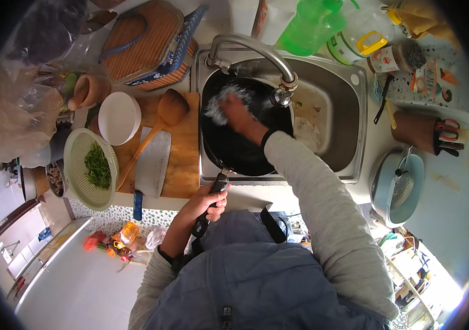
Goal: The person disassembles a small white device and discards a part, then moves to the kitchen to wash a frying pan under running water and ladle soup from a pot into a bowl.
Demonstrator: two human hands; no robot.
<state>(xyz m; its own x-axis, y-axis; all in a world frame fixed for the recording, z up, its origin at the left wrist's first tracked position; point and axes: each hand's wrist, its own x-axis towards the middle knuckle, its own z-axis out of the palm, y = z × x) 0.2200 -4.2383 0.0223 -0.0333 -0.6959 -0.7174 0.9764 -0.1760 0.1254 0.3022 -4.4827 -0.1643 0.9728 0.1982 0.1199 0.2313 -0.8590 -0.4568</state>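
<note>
A black wok [255,144] rests in the left part of a stainless steel sink [346,119], below the curved faucet [255,41]. Its black handle points towards my body, and my left hand [207,204] is closed around it. Inside the wok, my right hand [238,113] is blurred, over a patch of whitish, splashing water [222,107]. Whether the fingers hold a scrubber or anything else cannot be told. The grey right sleeve reaches across the sink's front edge.
Left of the sink, a wooden cutting board [185,161] bears a cleaver [154,161], a wooden ladle [172,109] and a white bowl [119,119]. A colander [73,165] holds chopped greens. At right stand a knife block [414,131] and a light blue basin [416,194]; bottles are behind the sink.
</note>
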